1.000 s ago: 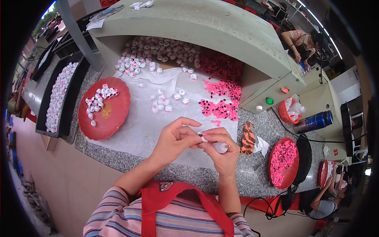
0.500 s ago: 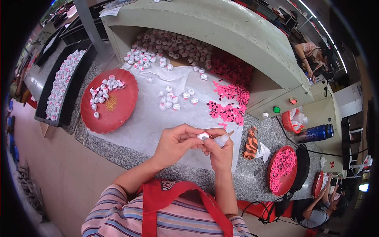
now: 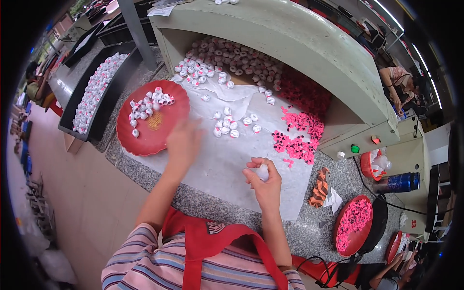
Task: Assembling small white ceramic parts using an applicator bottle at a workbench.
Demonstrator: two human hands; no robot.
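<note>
My left hand (image 3: pixel 184 142) is smeared by motion beside the right rim of the scalloped red plate (image 3: pixel 126 140). I cannot make out its fingers or anything in them. Small round white pieces with pink marks (image 3: pixel 141 115) lie in the plate's upper part. In my right hand (image 3: pixel 268 186), above the white sheet (image 3: pixel 208 166), is a small translucent squeeze bottle (image 3: pixel 262 172), gripped between thumb and fingers. A loose group of white round pieces (image 3: pixel 226 126) rests on the sheet beyond my hands. To their right lie flat pink pieces with black spots (image 3: pixel 297 147).
A curved grey-green housing (image 3: pixel 270 36) arches over heaps of white and pink pieces. A long black tray (image 3: pixel 92 130) of white pieces stands left. On the right are a striped cloth (image 3: pixel 319 188), a red dish (image 3: pixel 349 249) of pink pieces and a blue can (image 3: pixel 396 182). Other people sit nearby.
My hands have come apart. The left hand has swung left toward the red plate, while the right keeps hold of the squeeze bottle. The whole view has shifted a little.
</note>
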